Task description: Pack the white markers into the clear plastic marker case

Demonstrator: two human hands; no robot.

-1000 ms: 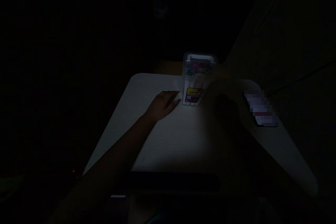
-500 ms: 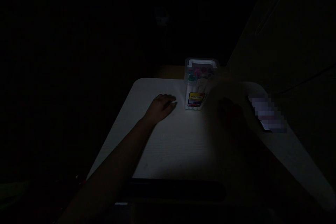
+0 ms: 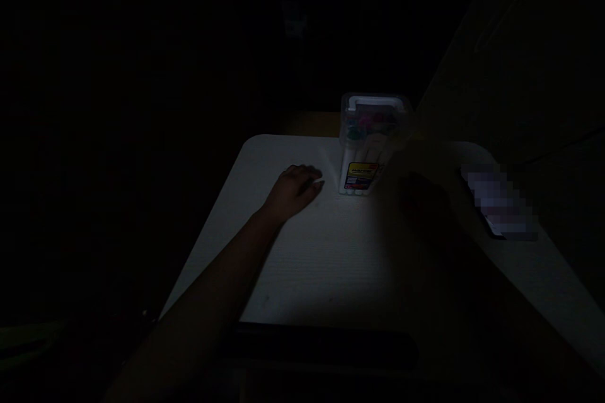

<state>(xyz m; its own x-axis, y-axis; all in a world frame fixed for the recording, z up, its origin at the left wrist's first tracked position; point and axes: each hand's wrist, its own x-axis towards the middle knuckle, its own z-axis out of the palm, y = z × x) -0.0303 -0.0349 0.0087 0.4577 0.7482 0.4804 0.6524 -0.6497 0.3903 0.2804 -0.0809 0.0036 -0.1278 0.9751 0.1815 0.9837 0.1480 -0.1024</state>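
A clear plastic box of markers point(image 3: 360, 167) stands upright towards the far side of the white table, its lid on and a white handle on top. Coloured marker caps show through the lid. To its left, my left hand point(image 3: 293, 190) rests on the tabletop with thumb and fingers apart, holding nothing and not touching the box. On the box's other side lies my right hand point(image 3: 423, 204), deep in shadow. Its fingers are too dark to make out, and I see no contact with the box.
A phone with a lit, blurred screen point(image 3: 503, 204) lies at the right side of the white table point(image 3: 312, 264). A dark bar point(image 3: 326, 345) runs along the near edge. Beyond the table most things are lost in darkness, with a wall point(image 3: 534, 88) faintly visible at the right.
The view has shifted slightly, so the marker box, phone and both hands appear a little farther right. Neither hand has visibly taken hold of anything.
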